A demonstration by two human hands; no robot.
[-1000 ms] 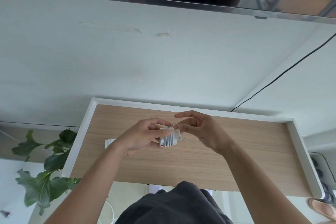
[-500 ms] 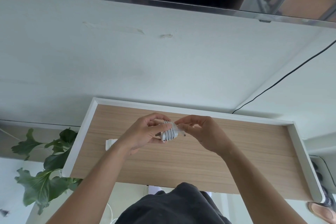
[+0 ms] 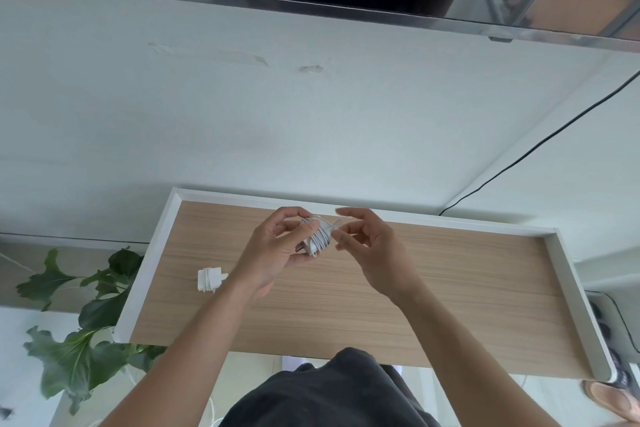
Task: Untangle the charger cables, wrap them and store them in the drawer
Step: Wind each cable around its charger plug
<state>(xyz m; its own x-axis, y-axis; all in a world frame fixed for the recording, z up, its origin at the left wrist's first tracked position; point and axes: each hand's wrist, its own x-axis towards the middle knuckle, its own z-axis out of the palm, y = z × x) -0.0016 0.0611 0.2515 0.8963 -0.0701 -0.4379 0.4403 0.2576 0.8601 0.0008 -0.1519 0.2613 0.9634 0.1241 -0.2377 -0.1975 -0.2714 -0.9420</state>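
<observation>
Holding a white charger (image 3: 317,236) with its cable wound around it, the left hand (image 3: 277,250) has thumb and fingers closed on the bundle above the open drawer (image 3: 568,274). Just right of that grip, the right hand (image 3: 370,246) has its fingers loosely curled and spread; its fingertips (image 3: 337,237) are at the cable's loose end by the bundle, but whether they pinch it I cannot tell. Below and to the left of the grip, a second wrapped charger (image 3: 207,279) lies on the drawer's wooden bottom, near the left wall. A leafy plant (image 3: 83,315) stands outside the drawer, farther left.
</observation>
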